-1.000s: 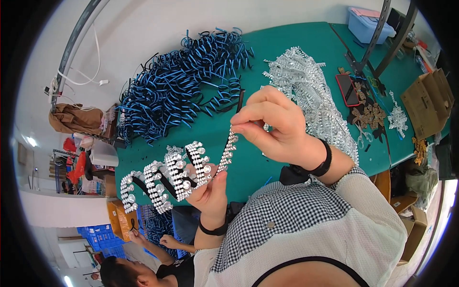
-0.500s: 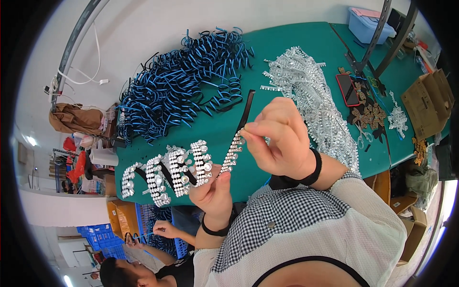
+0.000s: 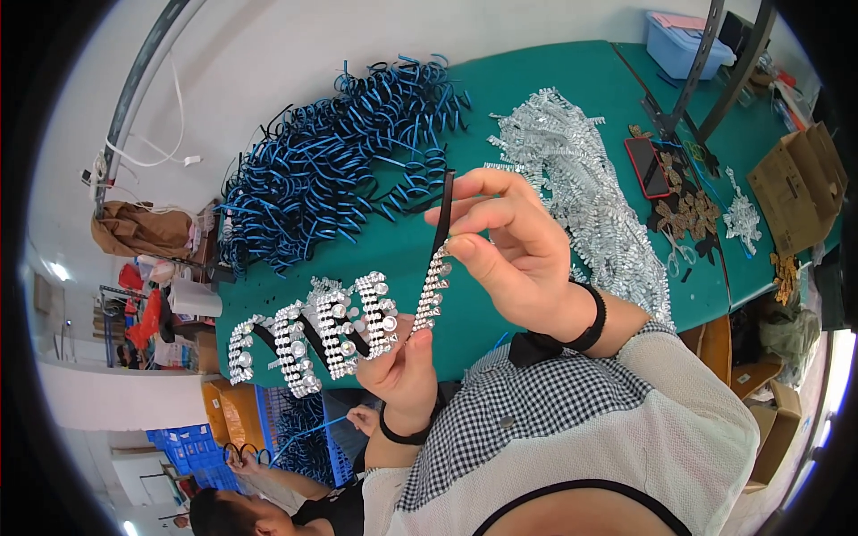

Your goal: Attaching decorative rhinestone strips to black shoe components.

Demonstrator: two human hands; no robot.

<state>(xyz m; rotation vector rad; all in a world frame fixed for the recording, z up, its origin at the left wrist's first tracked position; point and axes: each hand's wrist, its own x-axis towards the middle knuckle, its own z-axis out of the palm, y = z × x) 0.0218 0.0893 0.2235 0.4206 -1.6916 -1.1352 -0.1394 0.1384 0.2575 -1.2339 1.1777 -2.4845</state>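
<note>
A black ribbon with silver rhinestone trim (image 3: 337, 335) hangs in loose spiral coils at the left and runs up to a bare black end. My left hand (image 3: 402, 380) is closed on its lower stretch, the thumb pressing the stones. Higher up, my right hand (image 3: 514, 255) pinches the ribbon between thumb and forefinger, where the stones give way to plain black; its other fingers are bent behind the bare end. Behind the hands lie a heap of blue and black coiled ribbon (image 3: 313, 179) and a pile of silver trim strips (image 3: 572, 161).
On the green table (image 3: 527, 67), a red-edged phone (image 3: 647, 168), scissors (image 3: 679, 253) and brown flower-shaped pieces (image 3: 693, 214) lie at the right. A cardboard box (image 3: 791, 188) and blue bin (image 3: 684, 49) stand farther right. At lower left, another person (image 3: 331, 505) handles blue ribbon.
My right hand's fingers have loosened and spread somewhat, and its pinch has shifted slightly left. The bare ribbon end now stands more upright. My left hand has barely moved.
</note>
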